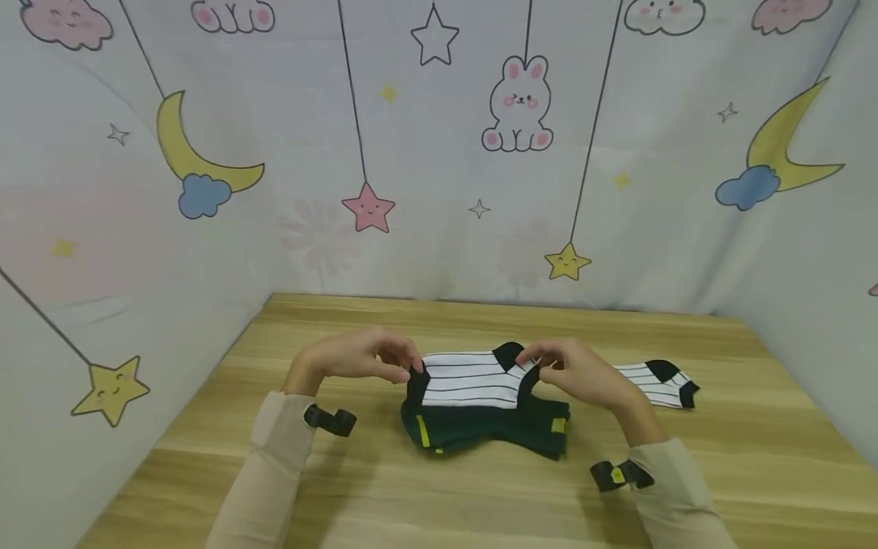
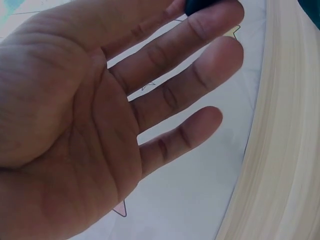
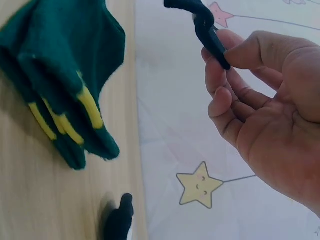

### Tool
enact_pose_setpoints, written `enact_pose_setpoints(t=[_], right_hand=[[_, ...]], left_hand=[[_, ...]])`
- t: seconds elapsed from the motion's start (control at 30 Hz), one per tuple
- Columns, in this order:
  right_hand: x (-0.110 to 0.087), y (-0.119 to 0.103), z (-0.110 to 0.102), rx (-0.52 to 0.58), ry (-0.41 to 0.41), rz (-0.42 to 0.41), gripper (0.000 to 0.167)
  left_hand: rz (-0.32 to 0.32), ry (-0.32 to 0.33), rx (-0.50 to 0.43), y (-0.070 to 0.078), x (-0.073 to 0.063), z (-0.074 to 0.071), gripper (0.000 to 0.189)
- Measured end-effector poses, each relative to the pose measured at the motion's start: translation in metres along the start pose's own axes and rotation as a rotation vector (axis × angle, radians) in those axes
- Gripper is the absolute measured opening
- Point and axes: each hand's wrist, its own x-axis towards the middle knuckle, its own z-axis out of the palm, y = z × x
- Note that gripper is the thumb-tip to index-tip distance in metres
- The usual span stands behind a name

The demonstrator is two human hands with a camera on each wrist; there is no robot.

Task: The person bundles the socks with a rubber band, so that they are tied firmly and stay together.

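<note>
The left hand (image 1: 357,355) and right hand (image 1: 583,375) pinch the striped sock (image 1: 469,383) at its left and right ends, apparently placing it over the green socks (image 1: 490,433); that calls for level lowering.

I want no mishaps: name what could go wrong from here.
The white fabric sock with black stripes could slip, since the left hand and right hand pinch only its ends. Lowered askew, it might crumple on the dark green fabric socks with yellow marks beneath. The right hand might nudge the other black-striped white sock nearby.
</note>
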Motion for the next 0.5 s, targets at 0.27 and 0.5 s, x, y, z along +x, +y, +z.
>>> enact_pose_setpoints(t=[0.27, 0.5], right_hand=[[-0.004, -0.001, -0.008, 0.01, -0.012, 0.007, 0.031], [-0.009, 0.002, -0.017, -0.012, -0.032, -0.013, 0.03]], left_hand=[[0.029, -0.023, 0.014, 0.002, 0.002, 0.002, 0.021], [0.015, -0.051, 0.037, 0.007, 0.01, 0.005, 0.023]])
